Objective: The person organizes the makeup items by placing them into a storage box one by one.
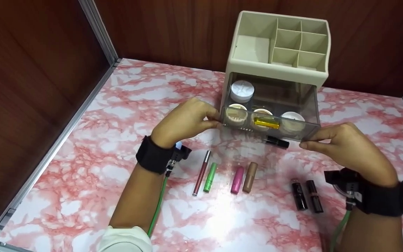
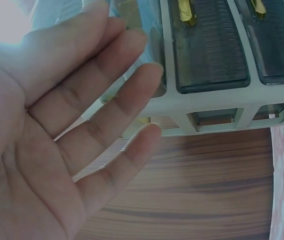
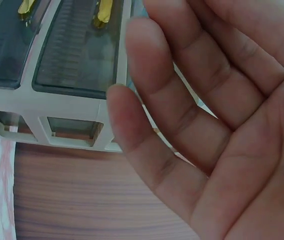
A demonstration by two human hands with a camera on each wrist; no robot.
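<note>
A cream organizer (image 1: pixel 275 68) stands at the back with a clear smoky drawer (image 1: pixel 309 127) pulled out at its front. My left hand (image 1: pixel 190 117) pinches the drawer's left front corner between thumb and fingers. At the right front corner, my right hand (image 1: pixel 350 148) pinches the drawer in the same way. Inside sit a marble-lidded jar (image 1: pixel 242 90) and several pale round jars, one being a white jar (image 1: pixel 292 120). A gold handle (image 1: pixel 267 123) is on the drawer front. Both wrist views show the other fingers loosely extended beside the organizer frame (image 2: pixel 169 60); the pinching contact is hidden there.
Below the drawer lies a black tube (image 1: pixel 277 141). Nearer me are a dark red lip gloss tube (image 1: pixel 202 173), a green tube (image 1: pixel 210 177), a pink tube (image 1: pixel 237 180), a brown tube (image 1: pixel 250 177) and two black lipstick tubes (image 1: pixel 299 194). Wood panels (image 1: pixel 170 31) enclose the table.
</note>
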